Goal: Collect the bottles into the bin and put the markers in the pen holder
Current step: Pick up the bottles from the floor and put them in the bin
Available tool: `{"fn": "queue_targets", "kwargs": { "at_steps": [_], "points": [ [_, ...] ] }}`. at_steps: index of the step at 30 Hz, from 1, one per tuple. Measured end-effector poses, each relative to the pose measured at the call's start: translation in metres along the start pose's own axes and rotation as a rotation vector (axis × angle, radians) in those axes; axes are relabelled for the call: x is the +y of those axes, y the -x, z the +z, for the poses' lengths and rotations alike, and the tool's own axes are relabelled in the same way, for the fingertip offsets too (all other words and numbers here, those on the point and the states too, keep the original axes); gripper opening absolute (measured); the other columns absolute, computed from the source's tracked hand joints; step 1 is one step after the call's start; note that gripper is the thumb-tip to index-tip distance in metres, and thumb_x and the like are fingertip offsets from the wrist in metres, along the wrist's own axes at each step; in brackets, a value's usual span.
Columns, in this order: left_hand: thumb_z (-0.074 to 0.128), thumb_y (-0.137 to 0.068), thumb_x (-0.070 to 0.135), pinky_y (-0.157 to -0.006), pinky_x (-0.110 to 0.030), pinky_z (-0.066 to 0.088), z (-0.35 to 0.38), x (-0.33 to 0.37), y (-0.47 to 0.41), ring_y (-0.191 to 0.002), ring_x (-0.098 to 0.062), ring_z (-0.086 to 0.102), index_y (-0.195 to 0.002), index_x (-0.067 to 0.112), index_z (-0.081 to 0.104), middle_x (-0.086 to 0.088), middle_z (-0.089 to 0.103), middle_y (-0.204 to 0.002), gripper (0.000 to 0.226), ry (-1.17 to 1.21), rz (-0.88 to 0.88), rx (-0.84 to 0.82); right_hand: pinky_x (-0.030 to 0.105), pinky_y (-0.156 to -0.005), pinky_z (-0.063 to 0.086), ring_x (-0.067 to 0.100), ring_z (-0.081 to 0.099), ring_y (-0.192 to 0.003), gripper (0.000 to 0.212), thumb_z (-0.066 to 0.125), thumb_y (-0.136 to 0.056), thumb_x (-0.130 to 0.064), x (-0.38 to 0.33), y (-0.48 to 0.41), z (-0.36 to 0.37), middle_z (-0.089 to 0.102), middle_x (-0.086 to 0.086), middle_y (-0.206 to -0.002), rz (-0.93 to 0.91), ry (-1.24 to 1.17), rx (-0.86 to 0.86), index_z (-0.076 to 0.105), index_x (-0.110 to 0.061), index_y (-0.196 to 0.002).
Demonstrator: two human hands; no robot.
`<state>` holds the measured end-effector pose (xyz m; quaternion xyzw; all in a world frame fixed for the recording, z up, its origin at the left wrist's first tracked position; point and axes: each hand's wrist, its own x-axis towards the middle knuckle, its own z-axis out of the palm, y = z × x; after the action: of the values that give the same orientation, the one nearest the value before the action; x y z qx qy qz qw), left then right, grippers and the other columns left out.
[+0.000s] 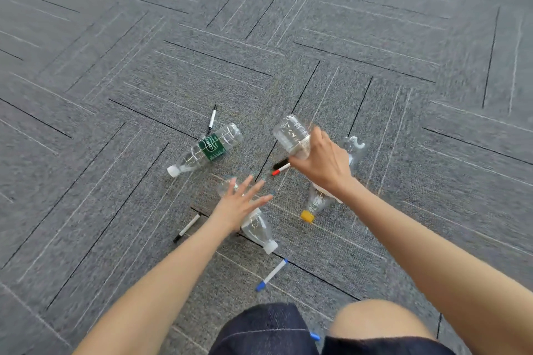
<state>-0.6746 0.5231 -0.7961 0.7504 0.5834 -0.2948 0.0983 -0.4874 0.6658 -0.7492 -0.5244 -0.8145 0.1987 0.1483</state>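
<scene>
My right grip (pixel 320 166) clasps a clear bottle (pixel 292 134), lifted off the carpet (pixel 115 66). My left grip (pixel 240 200) is released, fingers spread over the white-capped bottle (pixel 258 228) beneath it. I'd wrap its middle, avoiding the blue marker (pixel 272 274). No bin in view.

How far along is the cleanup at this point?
Nothing looks finished: no bin or pen holder is in view. The right hand grips one clear bottle; the left hand is open. The green-label bottle, yellow-capped bottle and blue marker lie on the carpet.
</scene>
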Motion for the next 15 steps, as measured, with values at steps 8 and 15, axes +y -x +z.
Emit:
{"fn": "queue_targets", "kwargs": {
  "at_steps": [8,15],
  "points": [
    [0.07,-0.079,0.036,-0.113,-0.062,0.019,-0.043,-0.014,0.018,-0.136,-0.027,0.034,-0.141,0.035,0.033,0.001,0.04,-0.144,0.072,0.194,-0.206,0.045,0.024,-0.047,0.039,0.011,0.04,-0.058,0.043,0.053,-0.083,-0.052,-0.005,0.026,-0.047,0.049,0.0,-0.08,0.135,0.011,-0.003,0.038,-0.013,-0.093],
    [0.07,-0.069,0.055,-0.101,-0.05,0.041,-0.194,-0.054,0.122,-0.108,-0.023,0.055,-0.127,0.027,0.042,-0.001,0.052,-0.118,0.07,0.571,-0.393,0.163,0.029,-0.052,0.036,0.021,0.055,-0.07,0.051,0.058,-0.083,-0.056,-0.089,0.059,-0.199,0.051,0.001,-0.092,0.312,-0.044,-0.058,0.041,-0.011,-0.101]
  ]
}}
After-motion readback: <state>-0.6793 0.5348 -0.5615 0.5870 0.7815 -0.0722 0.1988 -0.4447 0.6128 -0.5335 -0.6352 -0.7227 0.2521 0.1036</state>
